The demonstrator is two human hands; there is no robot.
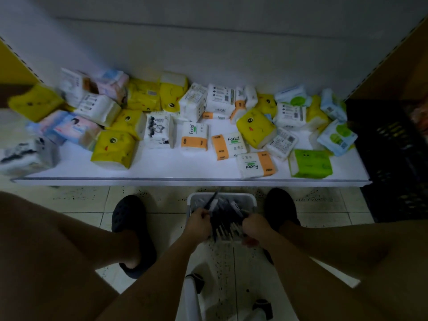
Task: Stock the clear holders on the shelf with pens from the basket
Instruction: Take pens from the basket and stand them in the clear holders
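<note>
Pens (223, 220), dark-bodied with pale ends, lie heaped in a white basket (222, 196) that stands on the tiled floor (81, 205) between two dark shoes (129, 214), just below the front edge of the shelf (162, 179). The left hand (199, 224) has its fingers curled round several of them, and one dark pen pokes up past the knuckles toward the basket's far rim. The right hand (256, 228) is closed in a fist on another bunch at the basket's near right. On the shelf, loose tissue packs (220, 98) lie scattered. From the left come yellow ones (113, 151) printed with a small cartoon face, then white-and-orange ones (194, 139) reading "Facial", one of them turned upside down, then a green pack (310, 163). Smaller print is too blurred to read. A black slatted crate (391, 158) stands at the shelf's right end.
</note>
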